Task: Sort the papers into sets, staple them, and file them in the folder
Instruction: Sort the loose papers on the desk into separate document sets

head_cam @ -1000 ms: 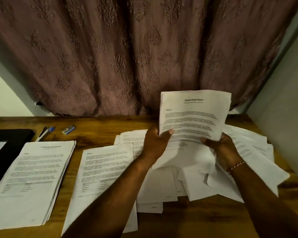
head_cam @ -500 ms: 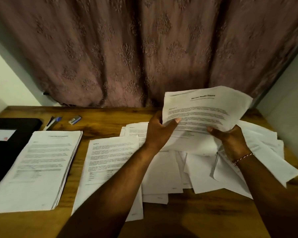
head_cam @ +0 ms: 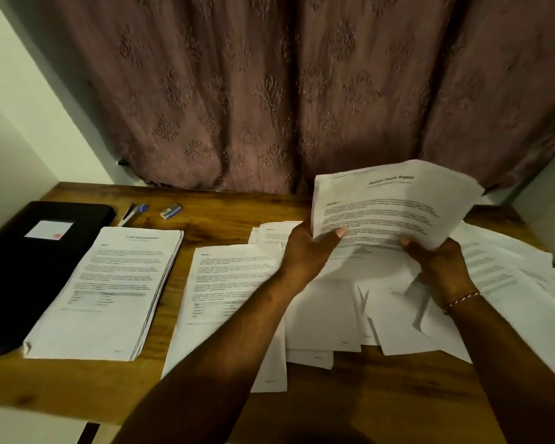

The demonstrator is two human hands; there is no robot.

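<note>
The held sheaf [head_cam: 394,206] has tilted rightward since a second ago and is raised over the loose pile [head_cam: 398,315]. The black folder [head_cam: 20,267] lies closed at the table's [head_cam: 225,219] left edge, contents hidden. The left hand [head_cam: 305,248] pinches the sheaf's lower-left corner and the right hand [head_cam: 442,267] grips its bottom edge; it seems to be several sheets. Bare wood shows between the left stack [head_cam: 109,290] and the middle stack [head_cam: 228,283].

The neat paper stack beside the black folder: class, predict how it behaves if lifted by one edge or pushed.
The stack shows many thin sheet edges fanned along its right side, so it would probably sag and splay apart. Pushed across the smooth wooden table, its top sheets would likely slide first.
</note>
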